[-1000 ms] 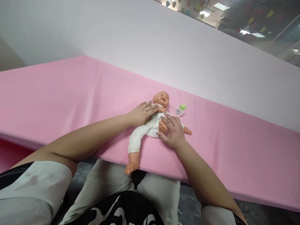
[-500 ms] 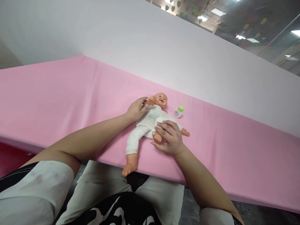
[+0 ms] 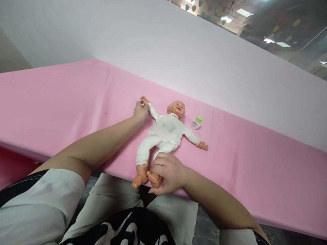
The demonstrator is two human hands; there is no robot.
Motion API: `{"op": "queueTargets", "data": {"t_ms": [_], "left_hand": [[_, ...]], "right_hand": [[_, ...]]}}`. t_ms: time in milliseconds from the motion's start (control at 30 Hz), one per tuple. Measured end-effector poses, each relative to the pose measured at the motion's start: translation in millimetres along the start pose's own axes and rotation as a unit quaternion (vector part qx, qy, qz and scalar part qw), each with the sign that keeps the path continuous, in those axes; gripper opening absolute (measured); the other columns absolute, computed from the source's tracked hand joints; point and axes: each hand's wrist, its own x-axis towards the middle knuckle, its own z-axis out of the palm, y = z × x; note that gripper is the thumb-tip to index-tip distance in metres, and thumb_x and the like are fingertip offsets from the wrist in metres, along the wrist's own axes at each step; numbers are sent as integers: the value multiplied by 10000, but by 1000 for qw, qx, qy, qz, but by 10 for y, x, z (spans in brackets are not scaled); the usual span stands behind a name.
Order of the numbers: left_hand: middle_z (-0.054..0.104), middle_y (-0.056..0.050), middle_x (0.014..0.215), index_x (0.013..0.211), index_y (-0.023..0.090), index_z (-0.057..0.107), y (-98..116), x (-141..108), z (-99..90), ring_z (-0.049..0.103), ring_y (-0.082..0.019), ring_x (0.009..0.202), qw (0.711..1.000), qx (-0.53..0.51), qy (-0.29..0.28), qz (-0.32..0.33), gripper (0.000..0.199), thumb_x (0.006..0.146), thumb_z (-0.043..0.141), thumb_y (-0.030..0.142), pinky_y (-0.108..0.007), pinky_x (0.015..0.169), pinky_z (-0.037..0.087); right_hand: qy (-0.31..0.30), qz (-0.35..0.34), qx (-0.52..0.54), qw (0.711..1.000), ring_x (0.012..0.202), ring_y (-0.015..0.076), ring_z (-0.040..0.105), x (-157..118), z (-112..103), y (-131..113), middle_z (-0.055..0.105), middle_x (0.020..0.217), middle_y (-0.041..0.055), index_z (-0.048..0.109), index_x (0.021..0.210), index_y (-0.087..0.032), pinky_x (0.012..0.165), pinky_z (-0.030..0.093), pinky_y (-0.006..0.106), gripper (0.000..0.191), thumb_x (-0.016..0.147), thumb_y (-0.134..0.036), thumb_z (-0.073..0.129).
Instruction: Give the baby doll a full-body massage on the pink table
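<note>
A baby doll [image 3: 167, 127] with a white cloth body lies face up on the pink surface [image 3: 122, 88], its head toward the wall. My left hand [image 3: 141, 112] is closed round the doll's arm near its wrist, at the left, with the arm stretched out. Lower down, my right hand [image 3: 168, 173] wraps round the doll's lower leg, and the toes show beside my thumb. The doll's other foot hangs at the front edge. A small bottle [image 3: 197, 122] with a green cap lies to the right of the doll's head.
A white wall [image 3: 158, 44] rises behind the pink surface, with a window [image 3: 268, 30] above it at the upper right. My legs are below the front edge. Something red [image 3: 15, 166] shows at the lower left.
My left hand has drawn the doll's arm outward to the left, away from its head. The bent leg is now straightened toward the front edge, with my right hand on it.
</note>
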Motion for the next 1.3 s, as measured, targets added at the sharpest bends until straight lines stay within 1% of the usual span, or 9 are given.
{"op": "queueTargets", "data": {"t_ms": [167,333,433,567,667,767,867,1100,1300], "left_hand": [[688,-129,1381,1545,224,434,113,-335,-18,730,-237,1082,970,106,-65,209,573,1017,579,397,-370,907,603],[681,-115,1455,1503,224,596,263,-591,4,622,-288,1328,814,304,-211,447,500,1024,518,342,-475,1189,461],[678,-103,1474,1467,238,658,306,-623,27,611,-283,1357,751,347,-253,502,471,1044,466,311,-486,1212,441],[642,-95,1528,1465,265,668,286,-586,57,591,-278,1406,734,372,-264,503,479,1024,480,265,-496,1225,433],[607,-94,1568,1482,266,652,241,-545,89,568,-274,1443,739,366,-272,496,494,1019,482,262,-494,1240,421],[620,-83,1555,1479,272,650,214,-533,108,579,-275,1433,752,353,-276,483,486,1031,462,284,-492,1229,429],[648,-76,1519,1502,254,614,212,-545,92,596,-258,1405,796,314,-258,448,500,1029,451,275,-450,1206,450],[715,-101,1336,1492,245,487,125,-274,16,705,-254,1140,970,151,-74,178,482,1041,533,405,-398,980,560],[736,-140,1169,1272,210,558,24,42,-87,727,-308,1011,988,151,-16,36,402,994,650,486,-438,885,545]], "right_hand": [[126,-24,-18,992,856,229,680,-61,-67,35,759,934,71,660,984,-227,808,593,414,489,788,-650,807],[184,81,-129,971,1210,351,670,-164,-327,99,726,1293,106,688,1163,-295,1045,570,581,474,813,-592,811],[225,157,-178,945,1392,403,559,-186,-410,239,605,1478,145,671,1254,-283,1142,495,659,465,876,-538,759],[198,260,-140,934,1480,393,482,-198,-395,471,510,1582,170,576,1406,-261,1188,446,683,519,955,-495,681],[187,295,-121,929,1478,375,479,-210,-362,576,509,1580,177,532,1454,-246,1185,454,668,544,981,-486,652],[193,259,-140,936,1459,375,488,-208,-359,580,511,1569,183,551,1433,-228,1197,438,663,531,978,-482,650],[196,219,-173,940,1419,394,510,-183,-389,498,582,1499,168,621,1355,-235,1188,439,661,515,929,-512,706],[146,99,-86,981,923,278,675,-92,-449,223,771,1020,97,702,1057,-239,868,576,477,505,775,-639,830],[9,84,17,996,591,139,525,-46,-281,124,550,597,-36,490,659,-248,655,464,321,581,759,-747,771]]}}
